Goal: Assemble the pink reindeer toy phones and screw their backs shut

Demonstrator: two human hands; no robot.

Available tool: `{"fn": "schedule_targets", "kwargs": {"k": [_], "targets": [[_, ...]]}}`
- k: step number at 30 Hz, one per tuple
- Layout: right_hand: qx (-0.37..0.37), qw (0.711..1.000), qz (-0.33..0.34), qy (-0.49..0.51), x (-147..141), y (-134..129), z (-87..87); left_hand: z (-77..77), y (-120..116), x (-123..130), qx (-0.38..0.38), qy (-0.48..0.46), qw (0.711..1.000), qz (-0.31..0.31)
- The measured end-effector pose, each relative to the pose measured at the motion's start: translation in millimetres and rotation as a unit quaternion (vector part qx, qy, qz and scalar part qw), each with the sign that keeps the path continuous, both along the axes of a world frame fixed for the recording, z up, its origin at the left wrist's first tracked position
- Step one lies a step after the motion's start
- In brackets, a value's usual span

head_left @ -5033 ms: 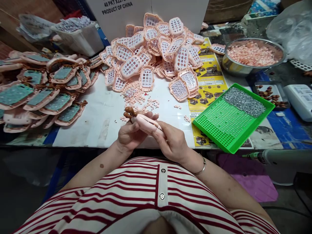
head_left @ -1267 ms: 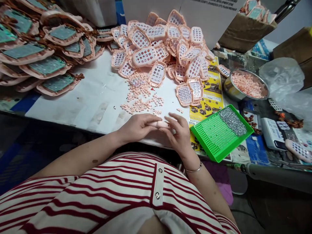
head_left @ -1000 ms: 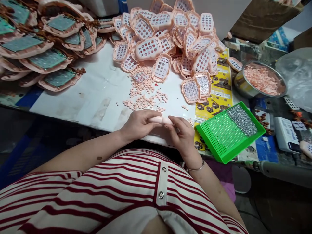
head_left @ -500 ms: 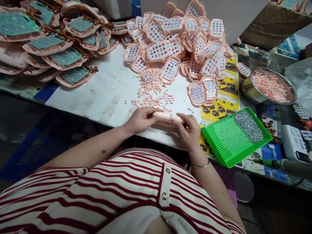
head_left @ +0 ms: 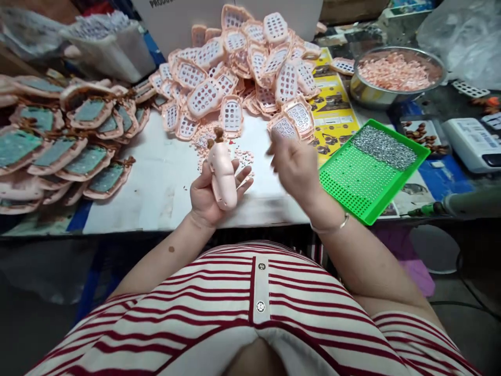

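Observation:
A smooth pale-pink plastic toy casing (head_left: 224,180) lies in my left hand (head_left: 204,201), palm up, its thumb along one side and the fingers partly spread behind. Small brown knobbly pieces stick out at the casing's far end. My right hand (head_left: 298,169), smeared by motion, is raised apart from the casing, with its fingers curled. Whether it holds anything is unclear. Just beyond it are pink shells with grids of holes (head_left: 299,117). Behind my left hand, tiny pink parts (head_left: 245,156) are scattered on the white work surface (head_left: 156,183).
A pile of pink perforated shells (head_left: 230,68) stands at the back. Casings with teal boards (head_left: 90,162) are stacked on the left. To the right are a green perforated tray (head_left: 344,190) with screws, a steel bowl (head_left: 371,94) of small pink parts, and a screwdriver (head_left: 462,203).
Both hands held the casing before; my right hand has let go and moved up and right. My left hand has turned palm up, with the casing now pointing away. The camera view has shifted.

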State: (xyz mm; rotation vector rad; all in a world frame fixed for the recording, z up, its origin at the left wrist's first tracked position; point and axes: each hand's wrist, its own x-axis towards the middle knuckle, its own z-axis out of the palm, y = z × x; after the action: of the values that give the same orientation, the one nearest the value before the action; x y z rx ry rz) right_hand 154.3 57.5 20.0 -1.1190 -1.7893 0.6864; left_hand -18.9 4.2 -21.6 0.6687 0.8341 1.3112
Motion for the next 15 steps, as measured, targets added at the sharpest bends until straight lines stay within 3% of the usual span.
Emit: {"fn": "schedule_targets", "kwargs": {"k": [3, 7, 11, 13, 15], "targets": [[-0.082, 0.985, 0.115, -0.096, -7.2, -45.3, -21.9, -4.5, 1.4, 3.4, 0.017, 0.033, 0.999, 0.016], [-0.099, 0.983, 0.129, -0.088, -20.9, -77.0, -37.8, -5.3, -2.3, 10.7, 0.04, 0.055, 0.998, 0.013], [-0.05, 0.979, 0.176, -0.095, -12.0, -74.9, -32.6, -2.7, -8.9, 9.2, 0.059, 0.097, 0.994, 0.0], [-0.037, 0.971, 0.196, -0.134, 5.8, -76.5, -25.7, -1.8, -9.7, 7.8, 0.065, 0.092, 0.994, -0.006], [-0.012, 0.972, 0.167, -0.163, 35.5, -86.7, -17.7, -1.2, -9.1, 10.1, 0.053, 0.071, 0.996, -0.011]]}}
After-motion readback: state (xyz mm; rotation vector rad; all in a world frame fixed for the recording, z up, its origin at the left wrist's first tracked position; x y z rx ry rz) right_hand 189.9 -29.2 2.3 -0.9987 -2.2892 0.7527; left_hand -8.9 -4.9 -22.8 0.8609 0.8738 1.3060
